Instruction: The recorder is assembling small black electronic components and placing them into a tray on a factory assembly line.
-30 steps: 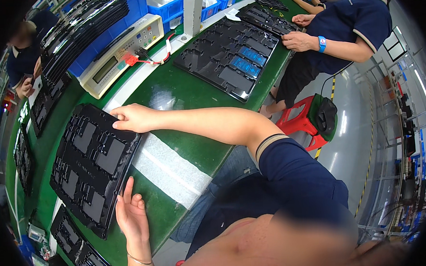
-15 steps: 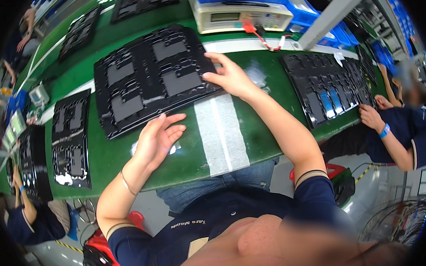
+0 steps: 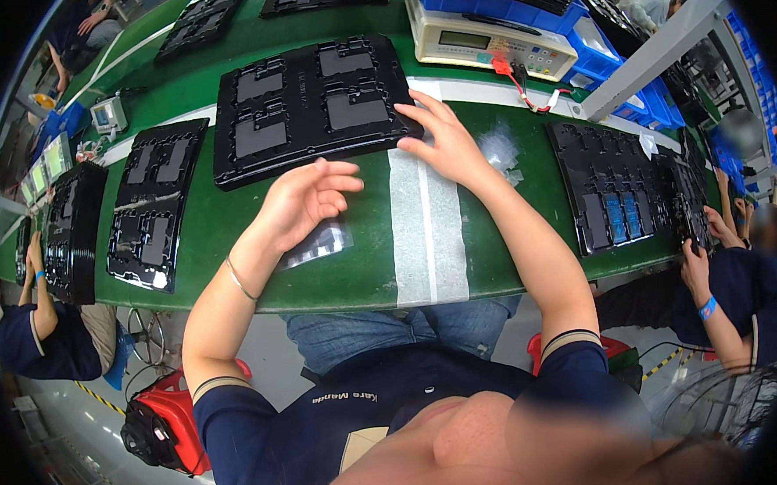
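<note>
A black plastic tray with square recesses (image 3: 288, 90), holding several flat dark grey pieces, lies on the green table in front of me. At its right edge is my right hand (image 3: 452, 147), fingers spread and the fingertips against the side. My left hand (image 3: 303, 207) hovers just short of the tray's front edge, fingers loosely bent and apart, with nothing in it. Beneath the left hand lies a clear plastic sheet (image 3: 323, 244), partly covered by the hand. Whitish tape (image 3: 412, 241) runs down the table between my forearms.
More black trays lie left (image 3: 158, 211) and right (image 3: 609, 183). A bench meter (image 3: 484, 49) with red leads stands behind, beside a slanting grey post (image 3: 660, 57). Crumpled clear plastic (image 3: 500, 153) lies right of my right hand. Co-workers' hands (image 3: 702, 266) handle a tray at the right.
The whole view has shifted and turned slightly. My right hand stays at the tray's right edge, its fingers a little more spread. The clear sheet under my left hand shows more.
</note>
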Demonstrator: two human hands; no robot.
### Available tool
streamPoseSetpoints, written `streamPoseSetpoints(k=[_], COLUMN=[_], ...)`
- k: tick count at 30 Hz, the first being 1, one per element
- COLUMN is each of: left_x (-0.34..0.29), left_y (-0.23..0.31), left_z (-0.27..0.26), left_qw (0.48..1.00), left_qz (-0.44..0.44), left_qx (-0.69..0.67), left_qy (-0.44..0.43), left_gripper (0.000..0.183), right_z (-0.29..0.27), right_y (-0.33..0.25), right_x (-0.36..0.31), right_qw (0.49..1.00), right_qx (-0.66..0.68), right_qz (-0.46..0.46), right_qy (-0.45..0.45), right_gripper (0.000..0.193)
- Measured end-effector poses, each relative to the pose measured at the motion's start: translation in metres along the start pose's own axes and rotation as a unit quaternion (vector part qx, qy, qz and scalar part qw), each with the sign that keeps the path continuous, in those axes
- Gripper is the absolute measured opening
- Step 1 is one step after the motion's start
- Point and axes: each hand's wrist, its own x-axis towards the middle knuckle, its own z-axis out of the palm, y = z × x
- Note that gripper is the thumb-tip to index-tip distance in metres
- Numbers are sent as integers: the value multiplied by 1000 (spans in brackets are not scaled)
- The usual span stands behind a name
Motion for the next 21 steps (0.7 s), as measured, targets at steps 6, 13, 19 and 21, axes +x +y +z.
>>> streamPoseSetpoints(k=[6,13,19,21], left_x=[-51,-77,-83,-90], left_y=[-7,-14,-25,-29], left_z=[61,113,117,118], left_qw=[917,839,816,828], left_qz=[280,270,281,261], left_qx=[92,-61,-40,-60], left_qy=[-270,-469,-503,-493], left_gripper=[20,29,31,32], right_z=[16,17,9,9], right_y=[4,1,2,-3], right_x=[1,-4,-8,-8], right_qw=[996,993,993,993], right_qx=[-69,-51,-26,-15], right_qz=[-41,-48,-38,-47], right_qy=[31,92,107,107], right_gripper=[54,44,35,34])
